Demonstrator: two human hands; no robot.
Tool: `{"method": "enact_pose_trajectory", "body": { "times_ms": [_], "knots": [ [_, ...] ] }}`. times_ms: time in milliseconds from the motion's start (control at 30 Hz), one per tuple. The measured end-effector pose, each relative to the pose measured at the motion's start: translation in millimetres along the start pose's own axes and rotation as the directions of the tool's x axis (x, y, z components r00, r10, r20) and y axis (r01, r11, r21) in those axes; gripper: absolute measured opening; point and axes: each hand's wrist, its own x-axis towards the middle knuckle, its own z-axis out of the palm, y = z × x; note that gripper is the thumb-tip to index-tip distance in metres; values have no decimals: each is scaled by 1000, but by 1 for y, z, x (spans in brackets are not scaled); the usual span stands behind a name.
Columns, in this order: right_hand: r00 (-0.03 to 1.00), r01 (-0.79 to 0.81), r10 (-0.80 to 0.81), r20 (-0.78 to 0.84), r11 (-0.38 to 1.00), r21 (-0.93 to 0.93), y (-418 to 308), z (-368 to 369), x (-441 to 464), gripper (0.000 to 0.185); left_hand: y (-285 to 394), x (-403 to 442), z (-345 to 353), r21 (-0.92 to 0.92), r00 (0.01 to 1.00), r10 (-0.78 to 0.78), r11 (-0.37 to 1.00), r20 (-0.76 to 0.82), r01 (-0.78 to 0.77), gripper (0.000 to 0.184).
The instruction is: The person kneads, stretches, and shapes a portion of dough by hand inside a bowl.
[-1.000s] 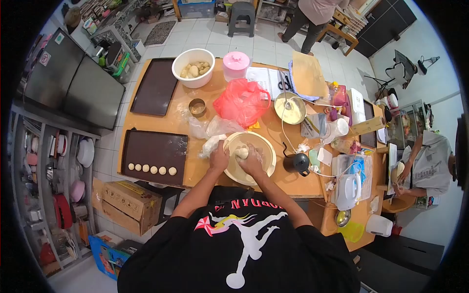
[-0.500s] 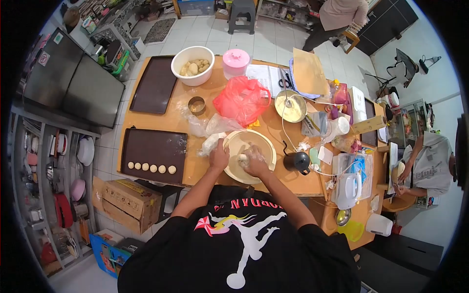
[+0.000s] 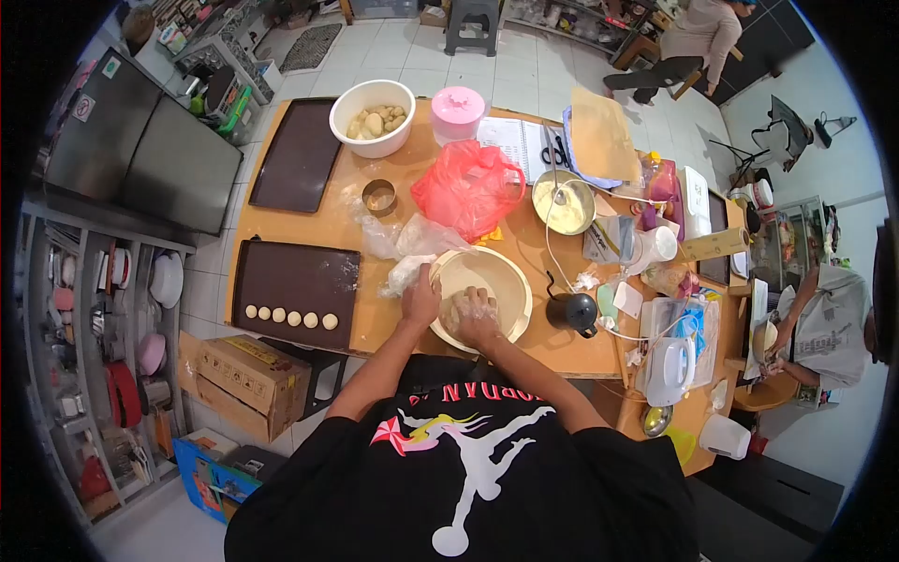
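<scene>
A cream plastic bowl point(image 3: 517, 298) stands near the table's front edge. My left hand point(image 3: 421, 298) is closed on its left rim, close to a crumpled clear plastic bag point(image 3: 408, 272). Inside the bowl, my right hand point(image 3: 475, 314) is palm down with its floury fingers curled over the dough, which it hides from view. On the dark baking tray point(image 3: 314, 278) at the left, several small round dough balls point(image 3: 294, 318) lie in a row along the front edge.
Behind the bowl are a red plastic bag point(image 3: 465, 192), a metal ring cutter point(image 3: 379, 197) and a white tub of dough pieces point(image 3: 348, 140). A metal bowl with a spoon point(image 3: 573, 217) and a black kettle point(image 3: 569, 312) stand to the right. Two other people are at the right side.
My right hand has moved left and down in the bowl, from holding a small dough ball to covering it palm down. My left hand stays on the rim. The person at the back has moved right.
</scene>
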Motion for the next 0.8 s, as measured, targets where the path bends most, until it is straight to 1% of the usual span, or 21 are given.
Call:
{"method": "enact_pose_trajectory", "body": {
  "times_ms": [67, 133, 167, 233, 333, 433, 533, 733, 800],
  "knots": [
    [999, -44, 44, 2, 999, -15, -2, 9, 3, 32, -2, 1, 0, -6, 1000, 15, 1000, 19, -15, 36],
    [996, -82, 82, -21, 996, -19, -3, 17, 10, 32, -12, 5, 10, 55, 1000, 22, 998, 13, -23, 38],
    [997, -76, 76, -25, 997, 3, -2, 20, 10, 30, -19, 5, 13, 89, 1000, 25, 996, 13, -26, 39],
    [997, -63, 65, -43, 997, 44, 4, 19, 15, 26, -19, 4, 12, 90, 999, 43, 995, 2, -43, 38],
    [997, -82, 83, -8, 996, 45, 7, 16, 21, 22, -14, 4, 8, 78, 999, 51, 996, 13, -52, 37],
    [997, -79, 80, -17, 995, 62, 14, 22, 26, 20, -12, 3, 6, 79, 998, 63, 995, 29, -65, 37],
    [991, -131, 130, 30, 990, 55, 14, 21, 32, 20, -12, 5, 3, 69, 997, 58, 996, 55, -62, 36],
    [989, -151, 150, 17, 988, 45, 2, 7, 31, 26, -9, 4, 2, 82, 998, 29, 996, 54, -33, 34],
    [983, -179, 170, 71, 973, 146, 21, 37, 27, 27, -10, 5, 4, 65, 999, 36, 997, 40, -39, 34]
  ]
}}
